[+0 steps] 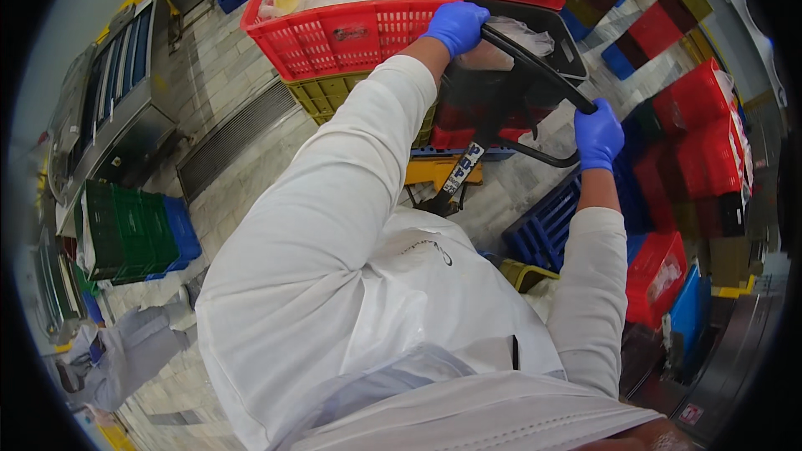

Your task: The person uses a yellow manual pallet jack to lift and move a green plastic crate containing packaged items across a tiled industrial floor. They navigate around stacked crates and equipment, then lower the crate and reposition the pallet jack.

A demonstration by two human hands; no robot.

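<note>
Both my hands wear blue gloves and are closed on the black loop handle of a pallet jack (535, 69). My left hand (456, 27) wraps the far left corner of the handle, right beside a red crate. My right hand (599, 135) grips the near right corner. The handle's shaft slopes down to a yellow base (443, 171) at my feet. Just beyond it stand stacked crates: a red crate (359, 33) with a clear plastic liner on top of an olive crate (322, 96), and a black crate (568, 54) holding bagged contents.
Green crates (125, 234) stand on the left, near a steel machine (125, 108). A floor drain grate (238, 138) crosses the tiles. On the right are a blue pallet (543, 221), stacked red crates (689, 150) and another red crate (656, 280). Another person (125, 359) is at lower left.
</note>
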